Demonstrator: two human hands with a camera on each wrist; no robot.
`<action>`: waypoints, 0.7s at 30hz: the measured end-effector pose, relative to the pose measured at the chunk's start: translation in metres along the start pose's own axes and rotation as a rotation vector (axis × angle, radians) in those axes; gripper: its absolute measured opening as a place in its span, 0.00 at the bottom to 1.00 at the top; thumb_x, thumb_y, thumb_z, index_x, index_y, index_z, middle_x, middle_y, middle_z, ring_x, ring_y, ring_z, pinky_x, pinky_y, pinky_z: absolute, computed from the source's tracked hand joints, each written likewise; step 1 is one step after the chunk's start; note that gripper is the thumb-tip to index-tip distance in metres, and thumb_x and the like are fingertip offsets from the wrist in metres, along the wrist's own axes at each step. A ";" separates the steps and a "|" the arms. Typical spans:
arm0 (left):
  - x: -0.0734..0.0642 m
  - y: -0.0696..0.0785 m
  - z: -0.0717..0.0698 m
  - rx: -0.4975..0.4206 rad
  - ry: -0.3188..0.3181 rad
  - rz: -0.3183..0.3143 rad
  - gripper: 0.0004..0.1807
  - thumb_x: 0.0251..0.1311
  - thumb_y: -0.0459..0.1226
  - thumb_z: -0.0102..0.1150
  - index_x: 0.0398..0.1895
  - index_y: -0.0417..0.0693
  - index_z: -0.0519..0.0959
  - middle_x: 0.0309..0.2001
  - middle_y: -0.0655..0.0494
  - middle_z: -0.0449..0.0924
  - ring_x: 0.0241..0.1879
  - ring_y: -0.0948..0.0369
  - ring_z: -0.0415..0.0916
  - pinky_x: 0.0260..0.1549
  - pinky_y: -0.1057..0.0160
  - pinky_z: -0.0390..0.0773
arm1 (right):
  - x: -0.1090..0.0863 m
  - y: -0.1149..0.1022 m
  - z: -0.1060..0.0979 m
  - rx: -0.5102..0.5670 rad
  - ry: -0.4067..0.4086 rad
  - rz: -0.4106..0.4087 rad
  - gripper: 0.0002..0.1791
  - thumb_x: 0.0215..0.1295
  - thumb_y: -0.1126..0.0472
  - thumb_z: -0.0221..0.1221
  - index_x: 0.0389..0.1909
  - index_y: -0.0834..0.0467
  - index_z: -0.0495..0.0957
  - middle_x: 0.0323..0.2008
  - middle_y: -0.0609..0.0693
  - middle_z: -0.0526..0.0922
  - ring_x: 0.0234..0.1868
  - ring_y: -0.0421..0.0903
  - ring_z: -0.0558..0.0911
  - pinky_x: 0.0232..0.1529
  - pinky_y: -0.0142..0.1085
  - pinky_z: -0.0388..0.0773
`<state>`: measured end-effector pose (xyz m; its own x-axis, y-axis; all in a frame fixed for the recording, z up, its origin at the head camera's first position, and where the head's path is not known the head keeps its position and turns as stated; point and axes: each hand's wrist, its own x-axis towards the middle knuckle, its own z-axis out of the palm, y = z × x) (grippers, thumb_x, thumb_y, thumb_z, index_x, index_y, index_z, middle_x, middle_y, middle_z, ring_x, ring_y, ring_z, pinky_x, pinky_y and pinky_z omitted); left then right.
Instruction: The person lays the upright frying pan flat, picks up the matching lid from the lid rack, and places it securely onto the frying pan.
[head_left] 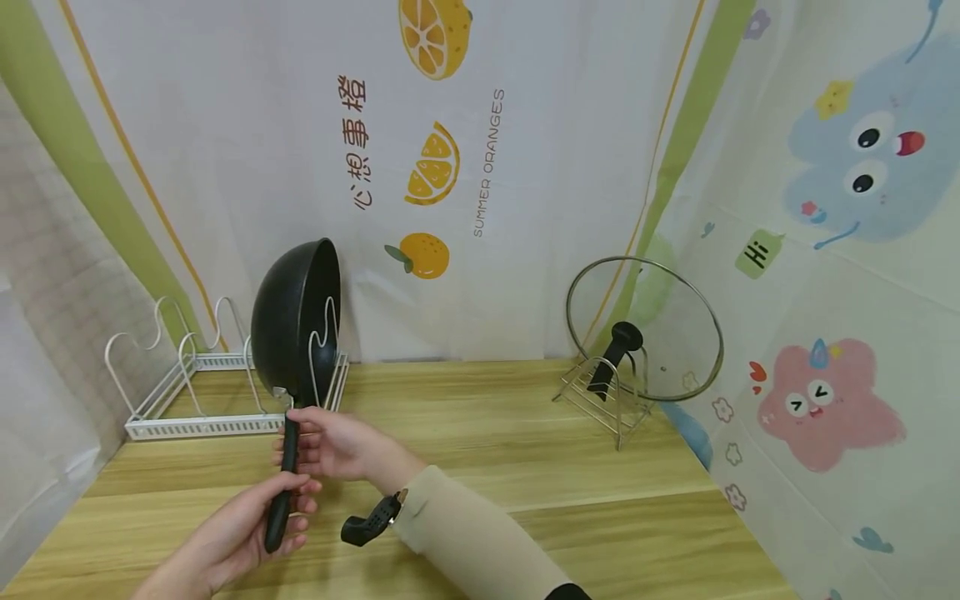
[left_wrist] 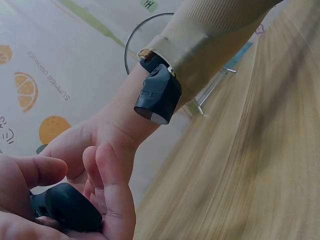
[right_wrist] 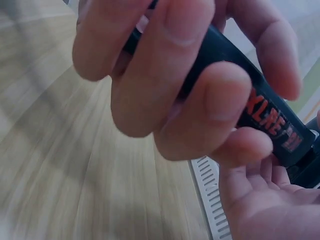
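Observation:
A black wok (head_left: 281,321) stands on its edge in the white wire rack (head_left: 213,425), its open side facing right and its handle pointing toward me. My left hand (head_left: 251,517) grips the lower part of the black handle (head_left: 277,521), fingers curled round it. Higher up, beside the wok's body, my right hand (head_left: 341,442) holds the same handle, thumb on top. In the left wrist view the rounded handle end (left_wrist: 70,207) shows between the fingers. Red lettering on the handle (right_wrist: 272,117) appears in the right wrist view, past the left hand's curled fingers (right_wrist: 145,95).
To the right, a glass lid (head_left: 678,333) with a black knob leans in a small wire stand (head_left: 600,404). More white wire loops of the rack rise left of the wok. Printed curtains (head_left: 517,292) back the wooden table (head_left: 465,442).

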<state>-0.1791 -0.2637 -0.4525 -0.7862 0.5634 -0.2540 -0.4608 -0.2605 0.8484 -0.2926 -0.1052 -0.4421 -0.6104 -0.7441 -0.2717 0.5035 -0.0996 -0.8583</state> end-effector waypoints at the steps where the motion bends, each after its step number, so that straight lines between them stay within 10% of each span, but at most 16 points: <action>1: 0.000 0.000 0.000 -0.003 -0.004 0.000 0.21 0.89 0.45 0.38 0.50 0.55 0.85 0.42 0.63 0.87 0.39 0.69 0.88 0.47 0.67 0.89 | 0.001 0.000 0.001 0.007 0.002 0.002 0.19 0.81 0.44 0.57 0.45 0.56 0.83 0.47 0.52 0.88 0.45 0.43 0.85 0.68 0.42 0.79; 6: 0.001 0.000 0.000 -0.013 -0.004 -0.005 0.20 0.89 0.45 0.38 0.50 0.56 0.84 0.41 0.64 0.86 0.38 0.69 0.87 0.46 0.67 0.89 | 0.007 0.000 0.006 0.042 0.016 0.009 0.18 0.80 0.43 0.56 0.37 0.53 0.82 0.39 0.48 0.85 0.42 0.43 0.84 0.61 0.38 0.79; 12: 0.002 0.000 -0.002 -0.030 -0.028 -0.006 0.21 0.89 0.45 0.37 0.50 0.56 0.84 0.41 0.65 0.87 0.38 0.70 0.86 0.46 0.68 0.88 | 0.013 0.000 0.011 0.155 0.020 0.013 0.16 0.79 0.46 0.57 0.37 0.53 0.82 0.38 0.48 0.85 0.41 0.43 0.84 0.77 0.47 0.73; 21: 0.004 -0.001 -0.004 -0.066 -0.083 -0.009 0.22 0.89 0.45 0.34 0.50 0.56 0.83 0.41 0.64 0.85 0.37 0.70 0.82 0.45 0.70 0.86 | 0.016 -0.001 0.018 0.191 -0.002 0.027 0.18 0.81 0.46 0.55 0.30 0.50 0.77 0.31 0.43 0.79 0.37 0.41 0.80 0.45 0.36 0.82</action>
<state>-0.1832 -0.2649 -0.4561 -0.7466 0.6280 -0.2195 -0.4955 -0.3047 0.8134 -0.2921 -0.1287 -0.4379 -0.5938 -0.7497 -0.2922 0.6265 -0.2028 -0.7526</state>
